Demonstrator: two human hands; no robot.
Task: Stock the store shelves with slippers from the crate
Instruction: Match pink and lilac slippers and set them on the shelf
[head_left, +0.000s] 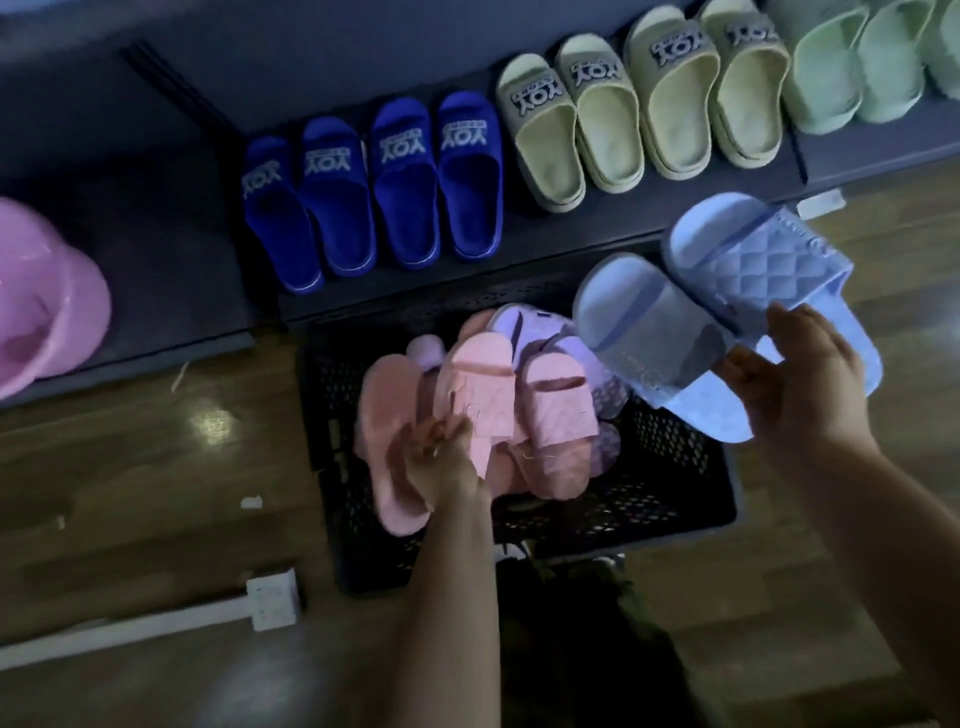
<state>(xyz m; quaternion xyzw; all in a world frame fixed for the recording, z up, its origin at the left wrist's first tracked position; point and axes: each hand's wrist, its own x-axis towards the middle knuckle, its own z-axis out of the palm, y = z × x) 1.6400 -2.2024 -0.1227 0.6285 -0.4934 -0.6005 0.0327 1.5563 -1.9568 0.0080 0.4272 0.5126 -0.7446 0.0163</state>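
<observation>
A black perforated crate stands on the floor below the shelf, holding pink slippers and lilac slippers. My left hand reaches into the crate and grips the pink slippers near their straps. My right hand holds a pair of light blue quilted slippers above the crate's right side, close to the shelf edge. On the dark shelf stand several dark blue slippers, beige slippers and pale green slippers.
A pink plastic basin sits at the shelf's left end. A white power strip and paper scraps lie on the wooden floor left of the crate. Bare shelf lies between basin and blue slippers.
</observation>
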